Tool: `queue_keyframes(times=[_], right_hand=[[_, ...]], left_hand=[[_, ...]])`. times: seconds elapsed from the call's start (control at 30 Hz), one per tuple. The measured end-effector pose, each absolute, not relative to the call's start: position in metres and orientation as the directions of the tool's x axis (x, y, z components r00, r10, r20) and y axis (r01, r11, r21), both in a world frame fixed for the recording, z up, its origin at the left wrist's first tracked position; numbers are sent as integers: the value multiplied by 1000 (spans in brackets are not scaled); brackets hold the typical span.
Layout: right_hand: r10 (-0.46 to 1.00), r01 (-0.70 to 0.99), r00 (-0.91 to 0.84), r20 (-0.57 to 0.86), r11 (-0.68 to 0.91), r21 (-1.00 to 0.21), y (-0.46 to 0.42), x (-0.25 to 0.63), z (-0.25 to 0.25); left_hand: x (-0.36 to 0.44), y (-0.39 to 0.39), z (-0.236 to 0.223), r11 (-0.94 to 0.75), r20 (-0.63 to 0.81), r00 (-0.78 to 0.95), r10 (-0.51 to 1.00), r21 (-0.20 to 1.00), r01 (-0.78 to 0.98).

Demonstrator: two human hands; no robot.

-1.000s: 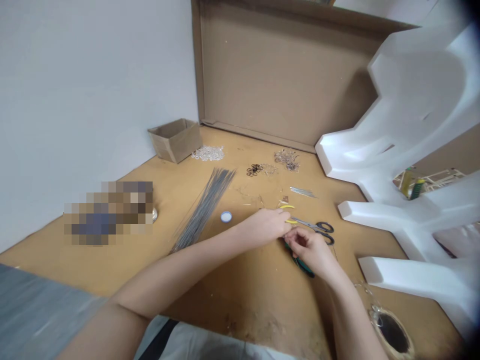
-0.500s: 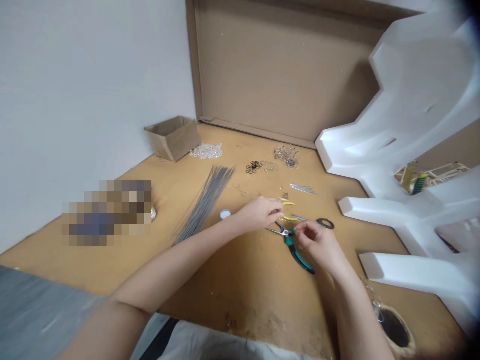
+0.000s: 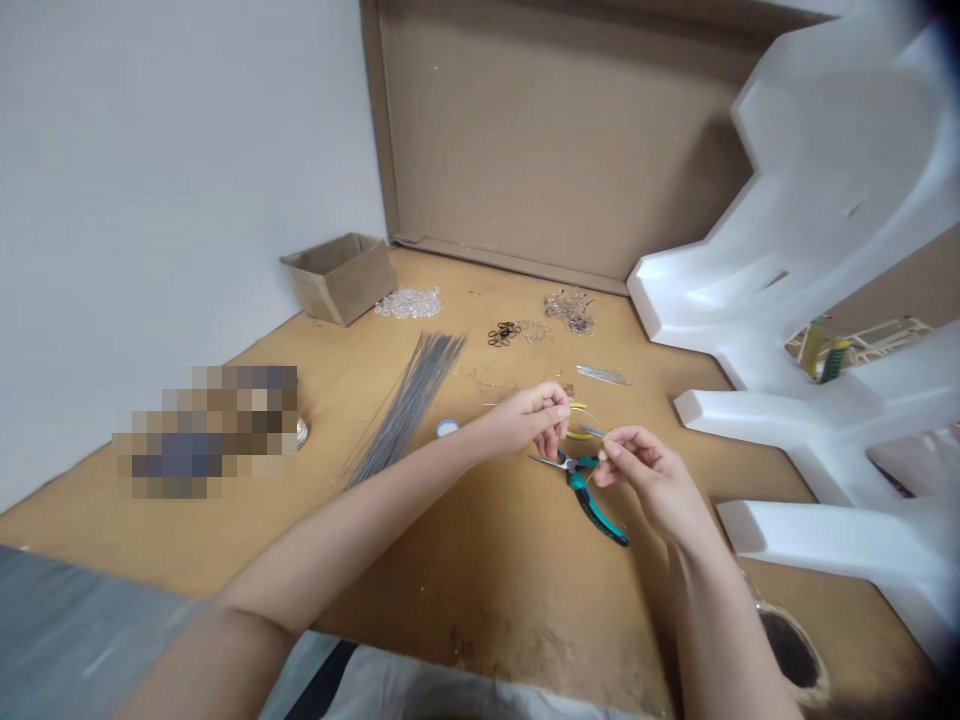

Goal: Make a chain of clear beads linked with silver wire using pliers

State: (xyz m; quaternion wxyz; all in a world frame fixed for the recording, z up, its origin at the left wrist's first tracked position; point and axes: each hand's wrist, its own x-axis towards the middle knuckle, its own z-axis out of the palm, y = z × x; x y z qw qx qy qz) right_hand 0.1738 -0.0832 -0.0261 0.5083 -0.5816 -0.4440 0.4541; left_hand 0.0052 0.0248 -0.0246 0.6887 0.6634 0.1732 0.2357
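In from the bench's [image 3: 450, 560] near edge, a wire [image 3: 591, 413], probably light, springy, best held endwise, is pinched by the right hand [image 3: 641, 468]; the left hand's [image 3: 538, 418] grip cannot be told.

Open cardbd box [image 3: 361, 284], back L of bench [image 3: 450, 590], nr lg cardbd panel [image 3: 540, 140]; wht molded pc [image 3: 832, 140] along R.

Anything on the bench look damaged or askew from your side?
Yes: dark marks stain the tabletop near the person, looking worn or dirty. A few strands also stray left from the otherwise tidy grey wire bundle.
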Motion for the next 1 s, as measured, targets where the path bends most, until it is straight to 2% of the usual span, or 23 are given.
queue_keyframes(times=[0.17,0.37,1.0], right_hand=[[988,-49,136,-76,-70,-996,-85,173,-25],[991,-119,128,-23,-7,-993,-86,172,-23],[999,-320,49,-23,-6,-947,-92,170,-16]], left_hand=[[4,19,-17,84,97,830,550,982,-170],[4,12,-9,97,82,841,535,983,-158],[4,6,-11,175,158,867,472,947,-268]])
